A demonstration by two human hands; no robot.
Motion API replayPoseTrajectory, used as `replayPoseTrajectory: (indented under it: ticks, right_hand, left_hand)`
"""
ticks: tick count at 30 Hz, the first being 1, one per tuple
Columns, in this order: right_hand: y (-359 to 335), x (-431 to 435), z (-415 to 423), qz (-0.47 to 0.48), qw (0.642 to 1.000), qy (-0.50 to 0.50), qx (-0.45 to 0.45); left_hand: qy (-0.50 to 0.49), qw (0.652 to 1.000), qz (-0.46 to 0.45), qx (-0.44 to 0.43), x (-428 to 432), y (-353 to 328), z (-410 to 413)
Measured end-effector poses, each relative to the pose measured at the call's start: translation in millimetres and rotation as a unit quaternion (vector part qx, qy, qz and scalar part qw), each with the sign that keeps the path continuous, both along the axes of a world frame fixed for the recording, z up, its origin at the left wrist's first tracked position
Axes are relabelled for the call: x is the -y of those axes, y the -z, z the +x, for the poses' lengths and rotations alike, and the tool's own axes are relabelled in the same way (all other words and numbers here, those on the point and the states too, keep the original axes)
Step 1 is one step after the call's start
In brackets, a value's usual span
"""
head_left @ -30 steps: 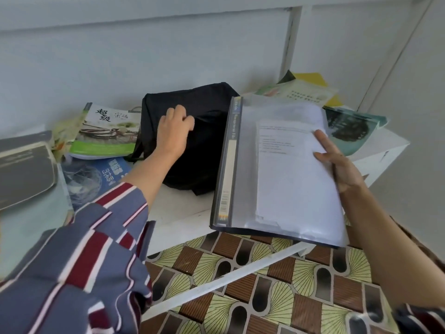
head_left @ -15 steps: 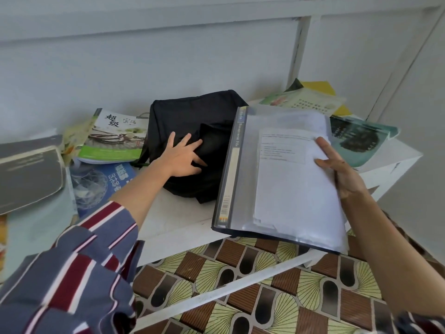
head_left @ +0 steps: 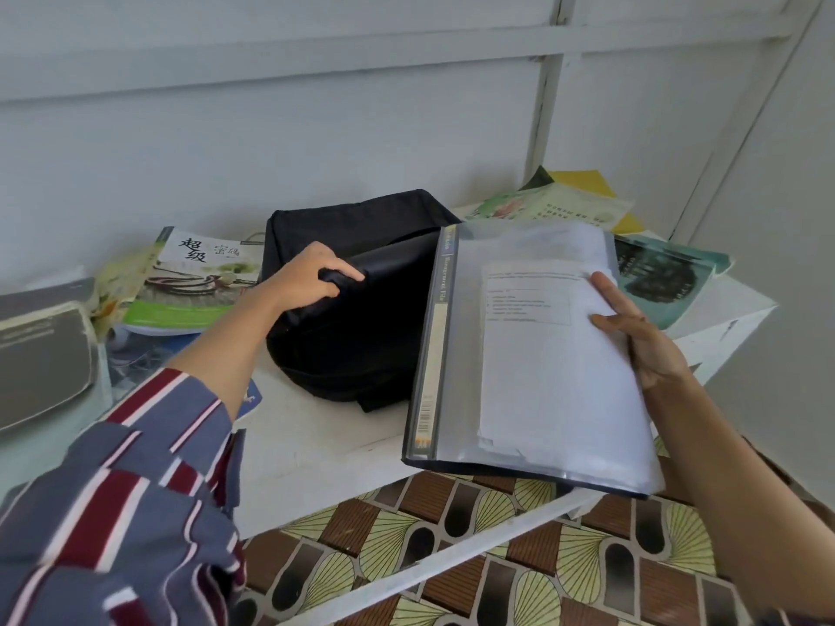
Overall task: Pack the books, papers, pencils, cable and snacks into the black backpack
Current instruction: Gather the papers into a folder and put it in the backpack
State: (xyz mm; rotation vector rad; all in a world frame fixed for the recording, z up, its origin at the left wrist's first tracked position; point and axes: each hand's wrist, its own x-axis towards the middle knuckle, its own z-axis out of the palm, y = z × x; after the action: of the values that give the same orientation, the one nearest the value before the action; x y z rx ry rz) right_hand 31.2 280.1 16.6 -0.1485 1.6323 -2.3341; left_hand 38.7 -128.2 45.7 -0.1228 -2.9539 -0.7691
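Clear plastic folder (head_left: pixel 519 354) with papers nearest, at 3 o'clock, held above white surface (head_left: pixel 316 445) edge; right hand (head_left: pixel 641 336) fingers (head_left: pixel 607 289) pinching its right edge. Not packed yet. Left hand (head_left: pixel 307 286) fingers curled round flap of black backpack (head_left: pixel 361 345), centre, apparently opening it. Books (head_left: pixel 199 282) at 10 and 1 o'clock unpacked. Pencils, cable, snacks not visible.

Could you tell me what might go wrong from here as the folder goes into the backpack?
The right hand holds the clear folder by one edge only, so its loose papers might slide out. The left hand grips just a fold of the black backpack, whose opening may prove too narrow.
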Motion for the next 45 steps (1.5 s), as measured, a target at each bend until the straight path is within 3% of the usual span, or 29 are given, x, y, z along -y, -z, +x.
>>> replayPoseTrajectory:
  ticks: [6,10,13,16,23,29,45]
  right_hand:
    - [-3,22,-3,-0.043,0.999,-0.018,0.010]
    - [5,37,-4,-0.034,0.999,-0.027,0.027]
    - [14,44,-4,-0.012,0.999,-0.016,0.046]
    - [20,45,-4,0.013,0.998,-0.008,0.059]
    - [22,43,-6,0.028,0.997,-0.005,0.073]
    - [21,41,-9,0.024,0.997,-0.017,0.072]
    - [16,33,-6,0.034,0.998,-0.006,0.060]
  left_hand:
    - [-0.016,0.994,0.092,0.063,19,-3,-19]
    - [-0.088,0.995,-0.017,0.036,30,12,-34]
    - [-0.135,0.982,-0.109,-0.077,18,24,-35]
    - [-0.055,0.975,-0.124,-0.173,14,35,-30]
    - [0.050,0.967,-0.217,-0.120,22,44,-17]
    - [0.073,0.976,-0.205,-0.006,24,41,-10]
    - [0.106,0.970,-0.220,-0.005,22,42,-11]
